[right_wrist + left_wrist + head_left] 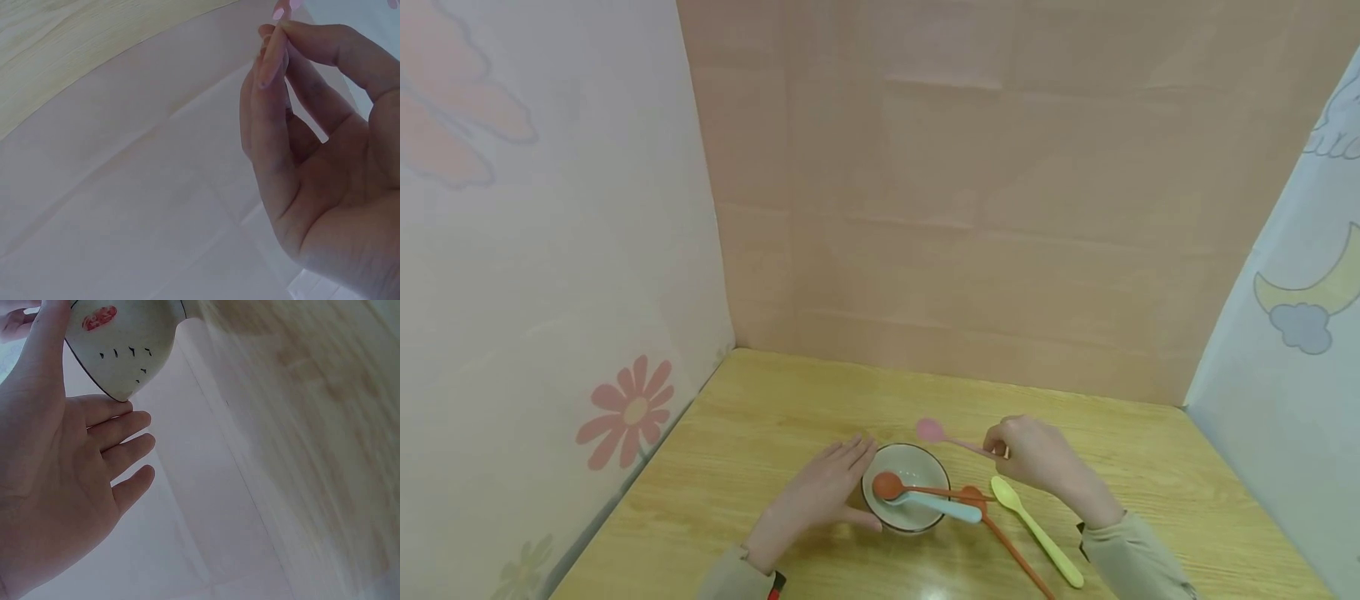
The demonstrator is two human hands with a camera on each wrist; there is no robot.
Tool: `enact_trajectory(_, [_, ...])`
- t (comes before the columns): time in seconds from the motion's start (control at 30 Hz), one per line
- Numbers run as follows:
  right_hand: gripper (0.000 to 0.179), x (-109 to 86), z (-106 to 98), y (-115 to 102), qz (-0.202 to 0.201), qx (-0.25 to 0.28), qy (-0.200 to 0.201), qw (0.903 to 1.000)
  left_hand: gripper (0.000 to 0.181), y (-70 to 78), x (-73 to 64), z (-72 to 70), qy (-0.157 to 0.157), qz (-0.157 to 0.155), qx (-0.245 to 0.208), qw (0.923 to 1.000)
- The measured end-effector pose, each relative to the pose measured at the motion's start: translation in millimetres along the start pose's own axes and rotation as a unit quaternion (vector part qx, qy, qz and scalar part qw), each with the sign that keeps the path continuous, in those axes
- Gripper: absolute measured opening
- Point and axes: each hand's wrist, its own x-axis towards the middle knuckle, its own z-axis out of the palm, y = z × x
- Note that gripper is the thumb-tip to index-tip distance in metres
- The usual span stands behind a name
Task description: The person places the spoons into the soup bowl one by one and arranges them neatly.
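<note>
Spoon point(934, 432) pinched in your right hand point(1036, 456) points left — bowl point(917, 463) lies left of that hand, your straight-fingered left hand point(822, 489) touching it.

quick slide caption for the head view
Right hand holds a pink spoon; left hand touches a bowl with a blue spoon and an orange spoon in it.

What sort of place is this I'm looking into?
Probably a small indoor tabletop booth: a wood-grain table closed in by a plain tan backdrop and pale side sheets, one printed with a flower, the other with a crescent moon.
</note>
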Motion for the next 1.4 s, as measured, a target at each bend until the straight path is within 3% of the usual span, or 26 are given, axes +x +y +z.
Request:
enact_trajectory(0.9, [0.019,3.6,2.3,-15.0,-0.060,-0.003,-0.010,0.9982,0.108,-0.6,-0.8,2.1,0.003,0.001,0.000,1.0000])
enact_trajectory(1.4, [0.017,5.7,5.4,-23.5,-0.069,0.002,-0.031,0.9971,0.108,-0.2,-0.1,2.3,0.005,0.003,0.007,1.0000])
